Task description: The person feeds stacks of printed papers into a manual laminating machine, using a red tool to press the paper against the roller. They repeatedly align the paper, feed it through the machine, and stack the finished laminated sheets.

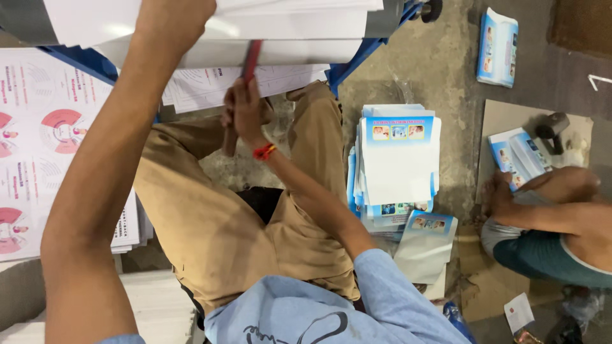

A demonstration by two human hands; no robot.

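My left hand (172,22) reaches up and presses on a thick stack of white sheets (280,28) at the top of the view; its fingers are hidden past the frame edge. My right hand (244,109), with a red thread at the wrist, is closed around a wooden-handled tool (250,64) whose red upper part runs up against the paper's edge. Below the stack hang printed white sheets (210,86). My legs in tan trousers (217,223) sit under both arms.
A blue metal frame (357,57) carries the stack. Printed sheets with pink circular charts (57,127) lie at left. A pile of blue-and-white leaflets (398,159) rests on the concrete floor. At right another person's arm (542,204) holds leaflets over cardboard (503,114).
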